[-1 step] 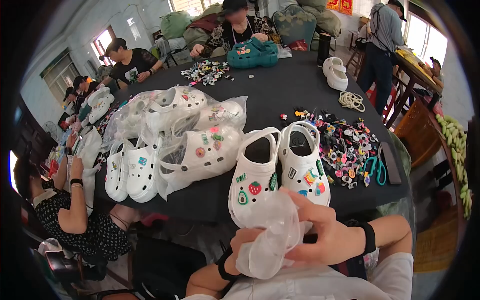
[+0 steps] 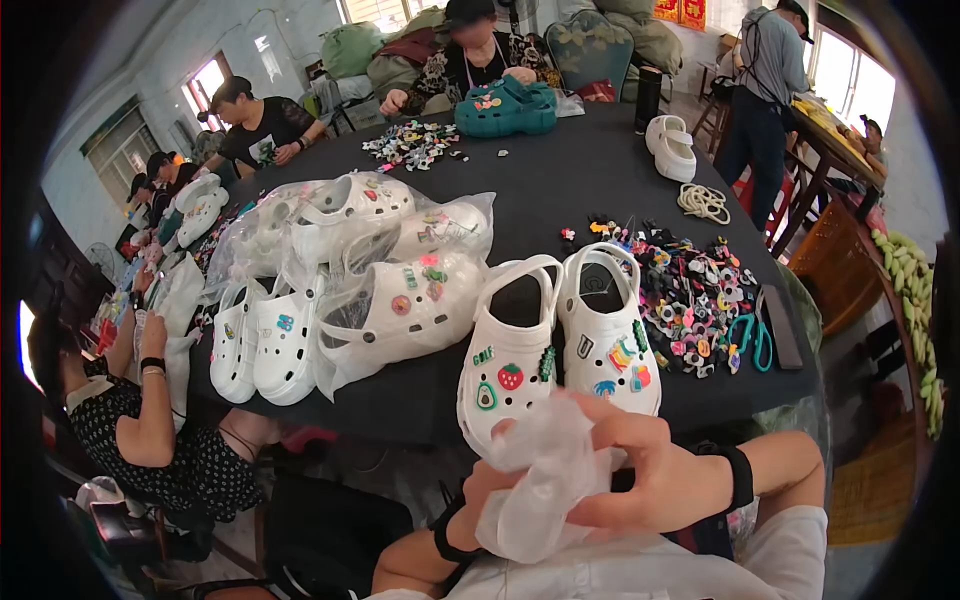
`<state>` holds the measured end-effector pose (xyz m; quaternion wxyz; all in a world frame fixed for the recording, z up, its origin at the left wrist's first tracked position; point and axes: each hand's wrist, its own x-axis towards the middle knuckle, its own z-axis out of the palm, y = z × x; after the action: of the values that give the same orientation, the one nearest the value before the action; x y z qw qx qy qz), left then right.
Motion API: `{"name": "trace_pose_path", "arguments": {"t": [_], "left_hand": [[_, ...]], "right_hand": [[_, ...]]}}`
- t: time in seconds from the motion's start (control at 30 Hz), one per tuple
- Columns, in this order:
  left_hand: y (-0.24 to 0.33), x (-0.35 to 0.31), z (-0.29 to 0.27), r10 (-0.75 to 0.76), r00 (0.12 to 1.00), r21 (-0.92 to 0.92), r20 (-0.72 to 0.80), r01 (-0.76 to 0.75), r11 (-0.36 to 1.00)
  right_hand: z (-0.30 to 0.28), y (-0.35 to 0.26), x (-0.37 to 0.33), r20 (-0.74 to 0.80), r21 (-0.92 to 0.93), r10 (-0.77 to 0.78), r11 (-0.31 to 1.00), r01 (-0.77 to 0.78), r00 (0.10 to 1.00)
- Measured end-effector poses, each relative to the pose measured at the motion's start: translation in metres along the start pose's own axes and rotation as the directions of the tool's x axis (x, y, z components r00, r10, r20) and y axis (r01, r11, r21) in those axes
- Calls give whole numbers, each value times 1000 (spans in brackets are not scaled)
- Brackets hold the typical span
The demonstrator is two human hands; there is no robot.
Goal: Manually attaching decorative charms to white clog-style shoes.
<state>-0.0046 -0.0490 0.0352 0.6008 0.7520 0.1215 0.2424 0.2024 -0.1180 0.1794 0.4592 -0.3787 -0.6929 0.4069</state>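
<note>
Between both hands is a crumpled, translucent plastic bag (image 2: 545,485). My left hand (image 2: 482,492) is closed on its left side, and the bag hides some of those fingers. My right hand (image 2: 640,465) pinches the bag from the right, thumb and fingers bent around it. Just beyond stand two white clogs, the left clog (image 2: 515,335) and the right clog (image 2: 600,325), side by side at the table's near edge. Coloured charms, among them a strawberry charm (image 2: 511,376) and an avocado charm (image 2: 487,397), sit on their uppers. The bag partly covers the left clog's toe.
To the left, a bagged white clog (image 2: 400,305) lies among other white clogs. Loose charms (image 2: 695,295) are heaped at right, beside teal scissors (image 2: 760,342) and cream loops (image 2: 704,202). Across the black table (image 2: 540,210), a co-worker has a teal clog (image 2: 505,107). More people sit at left.
The plastic bag has bunched up and changed shape between my hands, with the fingers shifting slightly. The clogs and charms on the table stay where they were.
</note>
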Motion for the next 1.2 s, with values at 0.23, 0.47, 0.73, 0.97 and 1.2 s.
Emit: {"name": "trace_pose_path", "arguments": {"t": [0.23, 0.47, 0.73, 0.97, 1.2], "left_hand": [[64, 31, -26, 485, 872, 253, -75, -453, 855], [65, 28, -45, 371, 826, 444, -424, -167, 880], [29, 40, -35, 277, 849, 498, -451, -19, 867], [17, 40, -33, 320, 823, 533, -470, -25, 846], [13, 42, -32, 339, 806, 523, -486, -43, 851]], "right_hand": [[-19, -13, 15, 278, -353, -98, 915, 197, 955], [-52, -12, 68, 144, -510, -160, 833, 212, 977], [-77, 37, 129, 154, -879, -96, 440, 181, 983], [-83, 52, 159, 506, -831, 163, 355, 428, 847], [-85, 64, 199, 615, -641, 360, 747, 179, 702]]}}
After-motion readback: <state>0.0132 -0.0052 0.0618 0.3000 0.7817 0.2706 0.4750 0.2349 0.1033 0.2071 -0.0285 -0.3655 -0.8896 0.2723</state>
